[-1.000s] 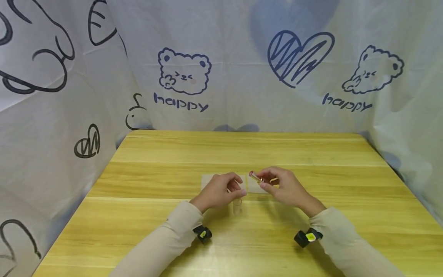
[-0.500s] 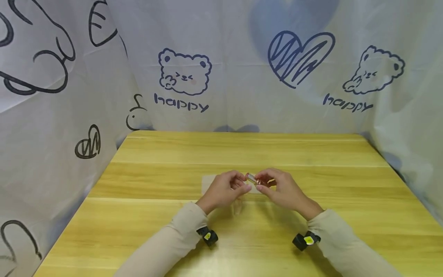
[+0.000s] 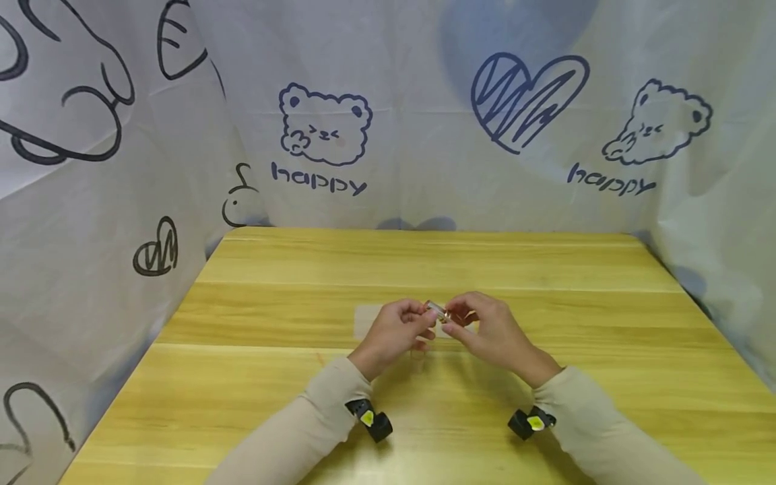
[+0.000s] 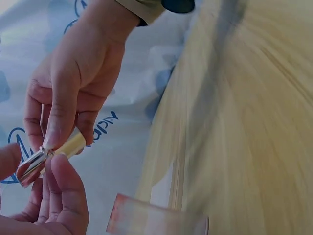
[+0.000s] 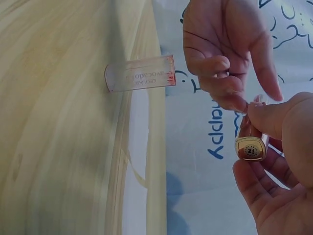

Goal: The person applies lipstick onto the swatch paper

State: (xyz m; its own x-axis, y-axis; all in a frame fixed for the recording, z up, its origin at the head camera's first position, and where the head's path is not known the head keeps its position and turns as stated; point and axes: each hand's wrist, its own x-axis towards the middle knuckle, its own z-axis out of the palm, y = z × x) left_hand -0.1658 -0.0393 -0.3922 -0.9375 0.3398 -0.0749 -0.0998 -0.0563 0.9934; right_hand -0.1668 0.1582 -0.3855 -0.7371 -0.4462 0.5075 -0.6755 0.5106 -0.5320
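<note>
A lipstick tube with a gold base and a shiny, pale upper part is held slantwise above the table between both hands. My left hand pinches its far-left end between thumb and fingers. My right hand grips the tube nearer the gold base, whose end faces the right wrist camera. Under the left hand a clear cap with lettering stands upright on the table; in the head view the fingers partly cover it. The tube's inside cannot be seen.
White cards lie flat on the wooden table behind the hands, partly covered by them. White cloth walls with drawings stand at the back and sides.
My left hand has moved right and taken hold of the tube's left end. The tube has shifted slightly left with the right hand. The clear cap stays in place.
</note>
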